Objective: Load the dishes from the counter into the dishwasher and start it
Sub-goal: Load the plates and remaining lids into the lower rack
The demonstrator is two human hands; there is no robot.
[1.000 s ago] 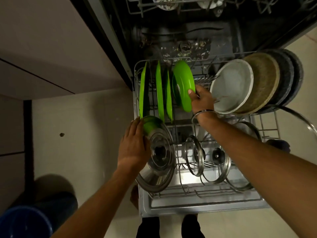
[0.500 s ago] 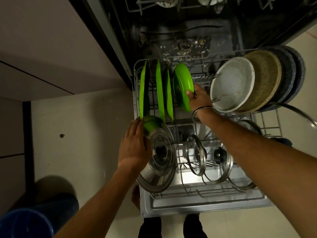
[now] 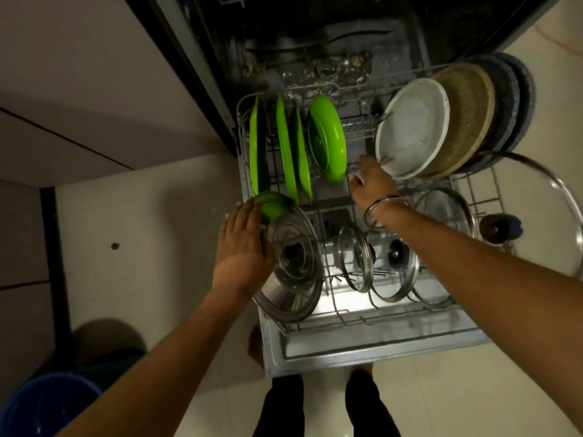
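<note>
The dishwasher's lower rack (image 3: pixel 378 323) is pulled out over the open door (image 3: pixel 347 353). A round green plate (image 3: pixel 328 140) stands on edge in it, beside other green plates (image 3: pixel 285 146). My right hand (image 3: pixel 370 181) hangs just right of that plate's lower edge, fingers loosely curled, holding nothing. My left hand (image 3: pixel 243 250) lies flat against the back of a steel lid (image 3: pixel 293 263) that leans at the rack's left side; its thumb is hidden. A green bowl (image 3: pixel 273 205) sits behind the lid.
A white plate (image 3: pixel 413 127), a woven brown one (image 3: pixel 467 115) and dark plates (image 3: pixel 511 102) stand at the rack's back right. Glass lids (image 3: pixel 355 258) fill the front, with a large one (image 3: pixel 561 197) at the right. A blue bucket (image 3: pixel 41 408) is on the floor, lower left.
My right hand has set the round green plate upright into the rack and let go, drawing back to the right. My left hand has stayed on the steel lid.
</note>
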